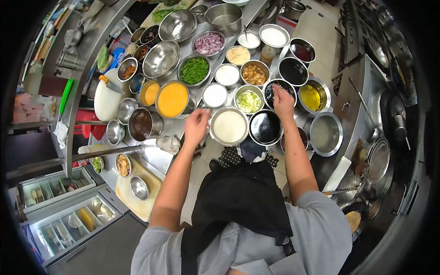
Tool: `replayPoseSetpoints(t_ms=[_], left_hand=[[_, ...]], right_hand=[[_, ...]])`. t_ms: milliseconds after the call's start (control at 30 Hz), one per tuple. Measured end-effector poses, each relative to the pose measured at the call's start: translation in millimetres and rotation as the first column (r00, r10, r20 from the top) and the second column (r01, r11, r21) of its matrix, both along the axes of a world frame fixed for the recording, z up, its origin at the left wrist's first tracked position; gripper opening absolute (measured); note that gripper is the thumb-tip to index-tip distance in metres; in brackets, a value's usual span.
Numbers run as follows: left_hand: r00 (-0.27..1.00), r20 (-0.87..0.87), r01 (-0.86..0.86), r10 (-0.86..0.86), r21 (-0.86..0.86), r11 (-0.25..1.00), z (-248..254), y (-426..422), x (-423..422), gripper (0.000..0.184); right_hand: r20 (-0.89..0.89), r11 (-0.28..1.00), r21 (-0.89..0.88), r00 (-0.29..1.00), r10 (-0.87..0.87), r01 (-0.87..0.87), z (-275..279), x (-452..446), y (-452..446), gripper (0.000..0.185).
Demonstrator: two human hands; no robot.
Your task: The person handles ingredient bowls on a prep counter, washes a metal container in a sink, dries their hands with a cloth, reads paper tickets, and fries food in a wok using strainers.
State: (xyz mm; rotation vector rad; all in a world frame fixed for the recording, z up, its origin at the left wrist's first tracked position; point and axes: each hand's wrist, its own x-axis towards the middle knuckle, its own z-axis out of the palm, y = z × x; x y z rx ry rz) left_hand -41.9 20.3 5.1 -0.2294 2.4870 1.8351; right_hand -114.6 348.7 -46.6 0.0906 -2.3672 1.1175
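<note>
My left hand (pixel 197 125) is closed, fingers curled, beside the left rim of a metal pot of cream-coloured liquid (pixel 229 127). Whether anything is in its fingers is hidden. A pot of white liquid (pixel 214 95) stands just beyond it. My right hand (pixel 283 101) reaches over a bowl of dark liquid (pixel 271 87), fingertips pinched together. What they hold, if anything, is too small to tell. Near this hand are a bowl of chopped pale green vegetable (pixel 249 100), a pot of black sauce (pixel 265 128) and a pot of yellow oil (pixel 311 96).
Several more containers crowd the metal counter, including orange liquid (pixel 172 99), sliced green vegetable (pixel 194 71) and sliced onion (pixel 208 43). A knife with an orange handle (pixel 110 85) lies at left. A cutting board (pixel 137 188) sits lower left; a stove (pixel 353 32) stands at right.
</note>
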Motion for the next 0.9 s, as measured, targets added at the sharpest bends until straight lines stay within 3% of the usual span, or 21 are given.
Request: replayPoseSetpoints(t_ms=[67,167,233,267,333,400,467,533,600,633,667,733,800,867,900], left_hand=[[0.997,0.005,0.077,-0.077,-0.162,0.984,-8,35,-34,0.027],[0.970,-0.080,0.171,-0.228,-0.435,0.884,-37,53,-90,0.030],[0.970,0.046,0.230,-0.237,-0.479,0.847,-21,79,-116,0.029],[0.963,0.118,0.269,-0.244,-0.521,0.810,-39,84,-133,0.031],[0.955,0.093,0.281,-0.281,-0.585,0.761,-58,97,-159,0.028],[0.940,0.272,0.329,-0.204,-0.572,0.752,-61,108,-178,0.028],[0.958,0.246,0.273,-0.150,-0.614,0.741,-74,116,-192,0.027],[0.873,0.481,0.343,-0.078,-0.493,0.800,-73,126,-204,0.025],[0.878,0.473,0.330,-0.073,-0.489,0.807,-65,136,-207,0.021],[0.862,0.505,0.332,-0.045,-0.496,0.802,-59,141,-207,0.020],[0.842,0.539,0.337,-0.016,-0.503,0.796,-53,144,-205,0.020],[0.855,0.517,0.297,0.037,-0.547,0.783,-47,152,-196,0.022],[0.915,0.392,0.224,0.096,-0.690,0.689,-42,161,-188,0.027],[0.882,0.464,0.262,0.087,-0.634,0.728,-42,164,-187,0.029],[0.887,0.451,0.232,0.102,-0.625,0.745,-48,165,-188,0.029]], right_hand=[[0.038,0.998,0.055,0.999,0.012,-0.014,-18,13,23,0.017],[0.006,0.996,-0.092,1.000,-0.021,0.021,-6,29,13,0.019],[0.045,0.970,-0.240,0.999,-0.029,0.039,2,39,12,0.020],[0.104,0.932,-0.356,0.994,-0.033,0.068,1,45,11,0.020],[0.170,0.869,-0.484,0.985,-0.023,0.104,10,57,10,0.020],[0.239,0.802,-0.587,0.970,0.038,0.114,7,66,9,0.020],[0.307,0.781,-0.607,0.950,0.059,0.148,3,75,-1,0.019],[0.425,0.796,-0.577,0.899,0.102,0.183,-6,75,-14,0.025],[0.513,0.727,-0.642,0.841,0.169,0.246,-3,81,-25,0.034],[0.633,0.779,-0.557,0.754,0.175,0.286,18,84,-26,0.047],[0.634,0.780,-0.556,0.753,0.176,0.286,21,90,-24,0.047],[0.668,0.913,-0.315,0.744,0.019,0.259,27,100,-22,0.057],[0.658,0.912,-0.299,0.753,-0.014,0.279,27,109,-14,0.058],[0.530,0.953,-0.243,0.848,-0.028,0.183,11,119,2,0.053],[0.552,0.948,-0.248,0.833,-0.033,0.202,19,121,6,0.047]])
